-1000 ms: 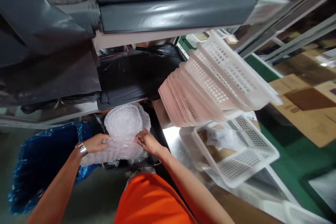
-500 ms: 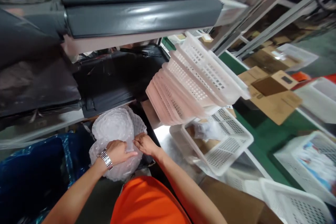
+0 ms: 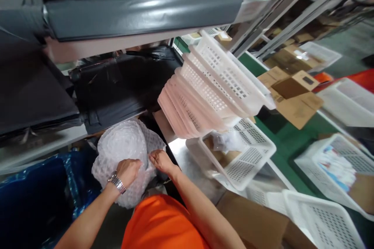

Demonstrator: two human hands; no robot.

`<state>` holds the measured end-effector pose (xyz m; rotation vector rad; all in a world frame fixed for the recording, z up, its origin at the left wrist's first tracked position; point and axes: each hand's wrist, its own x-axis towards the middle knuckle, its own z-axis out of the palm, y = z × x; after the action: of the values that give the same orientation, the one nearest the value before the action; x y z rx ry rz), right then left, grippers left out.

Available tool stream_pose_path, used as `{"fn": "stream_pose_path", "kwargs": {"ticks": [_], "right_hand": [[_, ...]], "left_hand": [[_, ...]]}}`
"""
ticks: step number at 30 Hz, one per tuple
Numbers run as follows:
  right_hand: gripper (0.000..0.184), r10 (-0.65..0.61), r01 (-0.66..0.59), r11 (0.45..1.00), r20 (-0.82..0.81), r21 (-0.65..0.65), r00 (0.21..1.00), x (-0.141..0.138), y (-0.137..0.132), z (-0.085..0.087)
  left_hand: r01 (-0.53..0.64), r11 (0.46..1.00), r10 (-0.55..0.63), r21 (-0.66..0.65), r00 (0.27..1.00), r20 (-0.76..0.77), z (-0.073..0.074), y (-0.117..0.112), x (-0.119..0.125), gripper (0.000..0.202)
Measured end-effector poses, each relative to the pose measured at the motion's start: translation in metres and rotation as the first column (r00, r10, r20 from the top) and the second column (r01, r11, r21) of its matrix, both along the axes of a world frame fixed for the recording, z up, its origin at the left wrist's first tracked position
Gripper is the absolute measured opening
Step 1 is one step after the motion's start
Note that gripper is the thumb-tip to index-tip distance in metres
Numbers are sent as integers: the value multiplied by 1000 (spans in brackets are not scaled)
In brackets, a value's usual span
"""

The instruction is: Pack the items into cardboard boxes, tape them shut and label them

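A roll of clear bubble wrap (image 3: 119, 144) stands just in front of my body, its coiled end facing up and a loose layer spreading round its right side. My left hand (image 3: 128, 172), with a metal watch on the wrist, is closed on the wrap near the middle of the roll. Close by on the right, my right hand (image 3: 161, 161) pinches the loose sheet at the roll's edge. The fingertips of both hands are partly hidden by the wrap and the knuckles.
Black plastic bags (image 3: 125, 78) lie on the shelf ahead, below grey plastic film (image 3: 146, 11). Stacked white baskets (image 3: 216, 81) lean at centre right, above another basket (image 3: 251, 163). A blue-lined bin (image 3: 32, 198) is at left; a green conveyor (image 3: 280, 144) with an open carton (image 3: 298, 97) runs at right.
My left hand has gone from a spread thumb to a closed grip on the wrap. The loose sheet bulges further out to the left and right. The view has shifted slightly.
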<state>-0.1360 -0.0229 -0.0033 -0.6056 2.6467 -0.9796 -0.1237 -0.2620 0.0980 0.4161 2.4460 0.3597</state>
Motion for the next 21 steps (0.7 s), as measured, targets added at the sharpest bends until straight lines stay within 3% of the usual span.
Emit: {"fn": "stream_pose_path", "kwargs": {"ticks": [3, 7, 10, 14, 15, 17, 19, 21], "right_hand": [[71, -133, 132, 991, 4, 29, 991, 8, 19, -12], [67, -155, 155, 988, 6, 12, 988, 11, 18, -16], [54, -228, 216, 970, -113, -107, 967, 13, 7, -7], [63, -393, 287, 898, -315, -333, 864, 37, 13, -1], [58, -348, 248, 913, -302, -325, 887, 46, 17, -4], [57, -127, 69, 965, -220, -255, 967, 63, 24, -17], [83, 113, -132, 976, -117, -173, 987, 74, 24, -33], [107, 194, -201, 972, -67, -125, 979, 76, 17, -47]], "left_hand": [[-125, 992, 123, -18, 989, -88, 4, -35, 4, 46], [-209, 977, 211, 28, 973, -98, -4, -74, 2, 47], [-242, 957, 254, 160, 965, -58, -12, -83, -8, 49], [-318, 875, 333, 366, 943, 23, -12, -81, -34, 49], [-359, 845, 364, 396, 929, 67, -11, -81, -44, 49], [-456, 776, 419, 435, 889, 184, -10, -81, -63, 51], [-524, 722, 444, 452, 852, 277, -11, -80, -84, 53], [-542, 712, 451, 447, 841, 300, -13, -79, -105, 51]]}}
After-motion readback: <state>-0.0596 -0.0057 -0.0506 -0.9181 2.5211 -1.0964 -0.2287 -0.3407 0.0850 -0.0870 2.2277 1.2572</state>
